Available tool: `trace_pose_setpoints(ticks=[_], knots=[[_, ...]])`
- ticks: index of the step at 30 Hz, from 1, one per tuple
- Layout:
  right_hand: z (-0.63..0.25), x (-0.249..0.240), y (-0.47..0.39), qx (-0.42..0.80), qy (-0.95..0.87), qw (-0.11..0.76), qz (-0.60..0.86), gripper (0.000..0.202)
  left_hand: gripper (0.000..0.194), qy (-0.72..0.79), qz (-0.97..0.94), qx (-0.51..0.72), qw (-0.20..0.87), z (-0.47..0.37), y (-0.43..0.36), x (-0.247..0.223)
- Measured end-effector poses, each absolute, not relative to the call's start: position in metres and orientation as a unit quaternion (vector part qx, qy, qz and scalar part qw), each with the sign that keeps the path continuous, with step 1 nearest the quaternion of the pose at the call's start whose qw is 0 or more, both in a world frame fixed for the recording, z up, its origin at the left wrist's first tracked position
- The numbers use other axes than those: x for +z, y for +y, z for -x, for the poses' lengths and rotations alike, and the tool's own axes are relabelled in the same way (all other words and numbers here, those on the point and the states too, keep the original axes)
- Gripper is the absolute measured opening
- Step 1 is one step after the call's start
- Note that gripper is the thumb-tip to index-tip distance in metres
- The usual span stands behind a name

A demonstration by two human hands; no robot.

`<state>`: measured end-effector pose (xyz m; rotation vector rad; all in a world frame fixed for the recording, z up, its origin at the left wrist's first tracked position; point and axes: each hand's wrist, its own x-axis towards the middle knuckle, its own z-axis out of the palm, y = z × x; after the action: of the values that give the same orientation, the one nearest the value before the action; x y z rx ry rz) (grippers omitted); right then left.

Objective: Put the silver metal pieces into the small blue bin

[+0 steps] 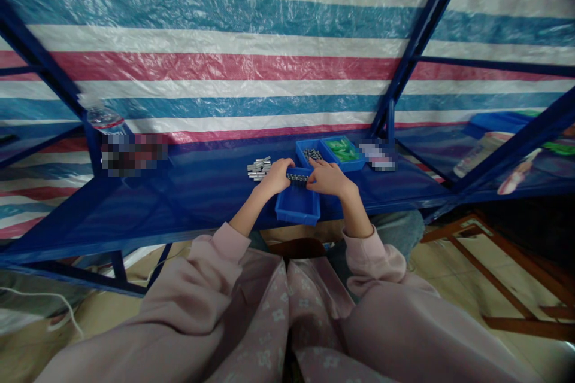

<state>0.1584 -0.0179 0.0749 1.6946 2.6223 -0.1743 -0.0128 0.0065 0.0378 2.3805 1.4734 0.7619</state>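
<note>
A row of small dark metal parts (297, 178) spans the gap between my two hands, over the back of a blue tray (297, 204). My left hand (279, 175) is closed on the row's left end. At its right end my right hand (326, 177) has its fingers bent together on the same row. Behind my hands, one blue bin (309, 145) holds small metal pieces, and the bin beside it holds green pieces (341, 148). Several silver cylinders (259, 169) lie in a pile left of my left hand.
A plastic bottle (105, 121) stands at the left of the blue table (188, 191). Blue metal posts (411, 51) rise at both sides before a striped sheet (224, 66). A wooden frame (494, 278) is at the lower right.
</note>
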Motion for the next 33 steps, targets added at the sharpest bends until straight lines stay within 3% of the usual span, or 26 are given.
trace_pose_setpoints(ticks=[26, 30, 33], knots=[[-0.157, 0.062, -0.016, -0.115, 0.835, -0.05, -0.535, 0.021, 0.035, 0.514, -0.803, 0.278, 0.116, 0.006, 0.012, 0.025], [-0.172, 0.055, -0.021, -0.167, 0.819, -0.136, -0.531, 0.022, 0.045, 0.481, -0.803, 0.321, 0.144, 0.011, 0.012, 0.022], [-0.189, 0.042, -0.031, -0.231, 0.791, -0.27, -0.498, 0.024, 0.044, 0.459, -0.789, 0.375, 0.162, 0.023, 0.011, 0.021]])
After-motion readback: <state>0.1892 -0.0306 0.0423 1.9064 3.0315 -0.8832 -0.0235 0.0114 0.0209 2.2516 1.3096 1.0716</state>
